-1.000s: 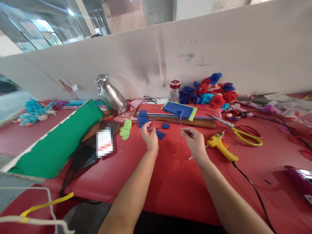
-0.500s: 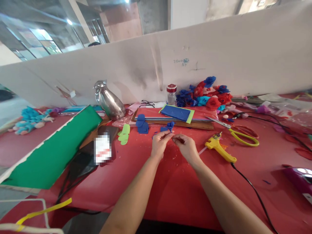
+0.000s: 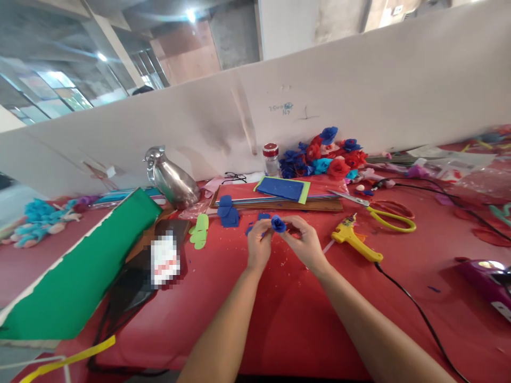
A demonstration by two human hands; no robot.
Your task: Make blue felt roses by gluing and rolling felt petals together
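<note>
We see a desk (image 3: pixel 279 319) covered in red, backed by a white partition (image 3: pixel 359 85). At far left lies a green sheet (image 3: pixel 80 271), with a silver jug (image 3: pixel 171 178) tilted beyond it. Near the middle, a stack of coloured sheets (image 3: pixel 279 194) carries a blue one on top, and a small jar with a red lid (image 3: pixel 271 158) stands behind it. A heap of red and blue paper flowers (image 3: pixel 327 157) rests against the partition. To the right lie yellow-handled scissors (image 3: pixel 389 218) and a yellow glue gun (image 3: pixel 355 242), its black cord (image 3: pixel 419 314) trailing toward the near edge.

One glue gun (image 3: pixel 355 242), one scissors (image 3: pixel 383 215)
</note>
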